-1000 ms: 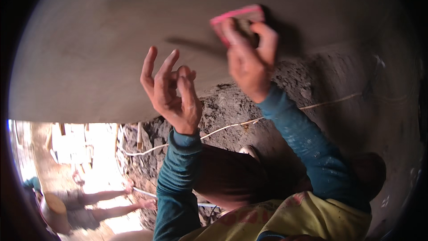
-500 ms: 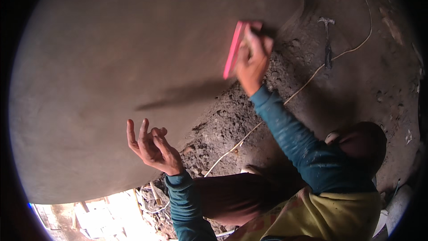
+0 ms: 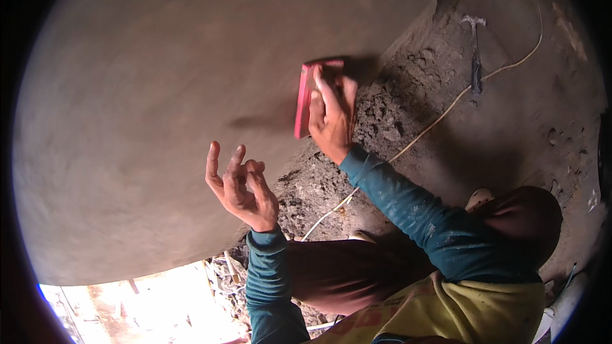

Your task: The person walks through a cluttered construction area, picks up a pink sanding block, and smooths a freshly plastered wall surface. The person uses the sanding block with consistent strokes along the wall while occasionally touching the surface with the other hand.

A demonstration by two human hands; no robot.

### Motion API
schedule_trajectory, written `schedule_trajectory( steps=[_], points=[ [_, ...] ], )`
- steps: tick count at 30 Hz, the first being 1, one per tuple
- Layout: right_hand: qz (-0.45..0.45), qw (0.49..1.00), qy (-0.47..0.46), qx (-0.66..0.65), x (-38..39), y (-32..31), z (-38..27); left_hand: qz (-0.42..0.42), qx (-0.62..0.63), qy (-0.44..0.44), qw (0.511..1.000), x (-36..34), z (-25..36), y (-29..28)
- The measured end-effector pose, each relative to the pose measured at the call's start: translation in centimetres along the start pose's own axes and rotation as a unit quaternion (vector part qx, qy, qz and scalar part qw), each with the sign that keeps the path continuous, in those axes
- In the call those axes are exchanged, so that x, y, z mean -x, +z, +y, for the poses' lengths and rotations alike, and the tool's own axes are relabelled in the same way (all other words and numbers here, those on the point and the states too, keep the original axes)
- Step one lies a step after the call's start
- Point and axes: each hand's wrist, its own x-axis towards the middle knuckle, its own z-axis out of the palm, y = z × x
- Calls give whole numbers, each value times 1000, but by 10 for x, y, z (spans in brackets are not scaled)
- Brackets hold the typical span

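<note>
My right hand [image 3: 333, 118] grips a pinkish-red plastering float [image 3: 303, 102], whose flat face lies against the smooth grey plastered wall [image 3: 159, 102] near its lower edge. Fingers and palm hide the float's handle. Lower and to the left, my left hand [image 3: 244, 188] is raised in front of the wall, two fingers stretched up and the others bent. Nothing shows in it. I cannot tell whether it touches the plaster.
Rough, crumbly mortar [image 3: 389, 111] runs along the foot of the wall. A claw hammer [image 3: 475, 57] lies on the ground at the upper right, next to a pale cable [image 3: 440, 118] that winds past my legs. Bright light falls on debris [image 3: 146, 312] at the lower left.
My right hand has swept the float left and downward along the wall. My left hand has shifted a little to the right and up, its fingers still half bent.
</note>
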Motion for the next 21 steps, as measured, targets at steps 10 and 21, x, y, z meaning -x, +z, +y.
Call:
schedule_trajectory(
  steps=[10, 21],
  points=[
    [6, 1000, 6, 2, -6, -1, 13, -6, 10, -16, 1000, -6, -2, 5],
    [-8, 993, -97, 66, -18, -7, 28, -10, 6, -37, 999, -4, -3, -2]
  ],
)
